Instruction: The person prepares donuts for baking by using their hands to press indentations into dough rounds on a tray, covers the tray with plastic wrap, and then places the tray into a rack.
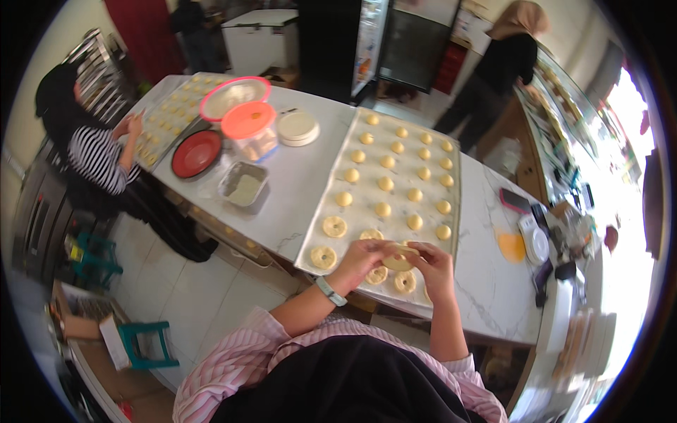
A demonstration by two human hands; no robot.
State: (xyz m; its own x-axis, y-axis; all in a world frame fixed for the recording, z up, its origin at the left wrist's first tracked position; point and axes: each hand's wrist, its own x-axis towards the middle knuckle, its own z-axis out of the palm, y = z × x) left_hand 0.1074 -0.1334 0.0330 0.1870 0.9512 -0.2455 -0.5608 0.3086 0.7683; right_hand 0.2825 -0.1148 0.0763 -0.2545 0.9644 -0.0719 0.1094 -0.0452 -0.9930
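Observation:
Between my two hands is a flat round piece of pale dough point(399, 261), held above the near end of a lined baking tray point(307, 252). My left hand point(365, 259) grips its left edge, and my right hand point(432, 266) pinches it from the right. Whether this piece has a hole cannot be made out. Several ring-shaped dough pieces point(334, 226) lie on the tray around my hands, some partly covered by them. Farther up the tray, round dough balls point(385, 183) sit in rows.
Left of the tray stand a metal tin point(245, 186), a red plate point(197, 154), a lidded tub point(251, 134), a pink-rimmed bowl point(211, 107) and stacked pale discs point(298, 128). A person point(99, 151) works at another dough tray. At right are a scale point(536, 243) and phone point(515, 200).

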